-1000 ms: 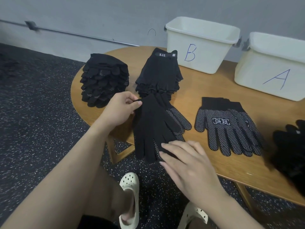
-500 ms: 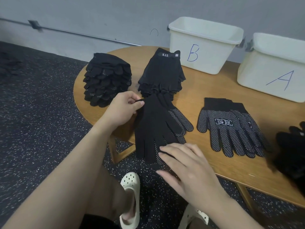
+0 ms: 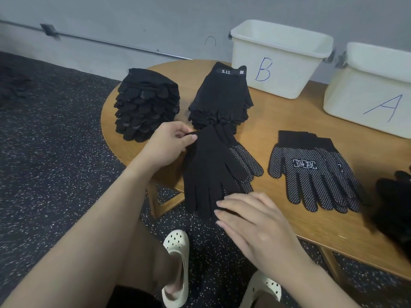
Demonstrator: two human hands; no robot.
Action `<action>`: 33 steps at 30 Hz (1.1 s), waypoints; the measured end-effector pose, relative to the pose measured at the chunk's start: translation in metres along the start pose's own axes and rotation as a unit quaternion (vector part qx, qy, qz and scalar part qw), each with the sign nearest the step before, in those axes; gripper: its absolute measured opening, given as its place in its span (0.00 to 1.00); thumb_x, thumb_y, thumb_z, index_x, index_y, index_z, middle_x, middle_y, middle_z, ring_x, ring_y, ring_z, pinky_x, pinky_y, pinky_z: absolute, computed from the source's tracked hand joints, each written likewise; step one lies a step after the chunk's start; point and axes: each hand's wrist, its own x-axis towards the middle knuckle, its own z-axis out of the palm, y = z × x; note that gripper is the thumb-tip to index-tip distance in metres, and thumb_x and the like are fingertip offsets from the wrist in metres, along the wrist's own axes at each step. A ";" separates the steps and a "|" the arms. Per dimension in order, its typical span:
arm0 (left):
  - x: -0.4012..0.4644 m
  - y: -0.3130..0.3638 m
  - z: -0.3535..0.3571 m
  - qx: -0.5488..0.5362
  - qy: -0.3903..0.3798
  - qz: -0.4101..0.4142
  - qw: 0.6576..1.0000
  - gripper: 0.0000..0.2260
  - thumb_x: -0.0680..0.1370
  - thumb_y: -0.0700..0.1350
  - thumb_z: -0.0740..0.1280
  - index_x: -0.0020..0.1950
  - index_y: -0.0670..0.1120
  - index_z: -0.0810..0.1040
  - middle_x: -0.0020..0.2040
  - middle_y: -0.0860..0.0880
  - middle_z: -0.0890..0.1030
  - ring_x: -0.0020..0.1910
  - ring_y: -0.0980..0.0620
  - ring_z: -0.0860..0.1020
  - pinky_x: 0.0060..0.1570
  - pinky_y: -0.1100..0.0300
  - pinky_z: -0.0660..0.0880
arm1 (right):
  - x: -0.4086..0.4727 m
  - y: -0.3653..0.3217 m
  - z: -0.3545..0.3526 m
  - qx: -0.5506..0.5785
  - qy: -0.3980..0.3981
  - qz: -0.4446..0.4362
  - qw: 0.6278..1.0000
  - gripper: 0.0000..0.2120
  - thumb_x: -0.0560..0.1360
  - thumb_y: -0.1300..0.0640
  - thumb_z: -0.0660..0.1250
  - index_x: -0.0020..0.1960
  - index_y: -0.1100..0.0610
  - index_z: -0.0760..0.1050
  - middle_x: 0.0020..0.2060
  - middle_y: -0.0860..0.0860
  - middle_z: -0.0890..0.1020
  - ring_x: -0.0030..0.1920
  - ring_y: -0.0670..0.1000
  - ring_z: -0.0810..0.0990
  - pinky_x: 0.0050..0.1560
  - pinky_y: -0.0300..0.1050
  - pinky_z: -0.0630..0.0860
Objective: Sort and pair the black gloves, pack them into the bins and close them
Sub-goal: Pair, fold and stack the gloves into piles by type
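Nearest, at 6 o'clock: two cream perforated clogs point(image 3: 175, 266) on dark speckled floor point(image 3: 51, 174), bare legs above them.

Just beyond, at 5 o'clock: right hand point(image 3: 258, 227), fingers fairly straight and spread narrow, lying flat over the fingertips of a black glove pair point(image 3: 213, 172) at the table's near edge. Gripping nothing; pressing only.

At 10 o'clock from that: left hand point(image 3: 166, 147), thumb and forefinger pinching the cuff edge of the same glove pair. Plain black glove on top, dotted glove underneath showing at its right side, glove fingers hanging past the wooden table point(image 3: 273, 121) rim toward 6 o'clock.

At 3 o'clock of the held pair, apart from it: dotted glove pair point(image 3: 311, 172) lying flat, white logo on the palm, cuffs toward 12 o'clock. Farther toward 3 o'clock, at the frame edge: dark glove heap point(image 3: 395, 205), blurred, details not readable.

Behind the left hand, at 11 o'clock: tall stack of dotted gloves point(image 3: 146, 110) on the table's left end. Just beside it at 12 o'clock: stack of plain gloves point(image 3: 220, 101) with a "5.11" label on top, its near end touching the held pair's cuffs.

Farthest, at 1 o'clock: white bin marked B point(image 3: 278, 61), open-topped. At 2 o'clock: white bin marked A point(image 3: 369, 94), also open. Contents of both hidden. Grey wall point(image 3: 133, 16) behind, with a thin metal conduit point(image 3: 111, 42) along it.
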 end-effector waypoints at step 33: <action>-0.089 0.040 0.014 0.125 -0.077 0.237 0.960 0.16 0.77 0.41 0.75 0.65 0.50 0.84 0.67 0.56 0.81 0.70 0.65 0.74 0.74 0.66 0.66 | 0.041 0.054 -0.030 0.089 -0.073 0.292 0.950 0.13 0.82 0.49 0.64 0.61 0.51 0.83 0.62 0.41 0.80 0.63 0.46 0.77 0.71 0.52 0.71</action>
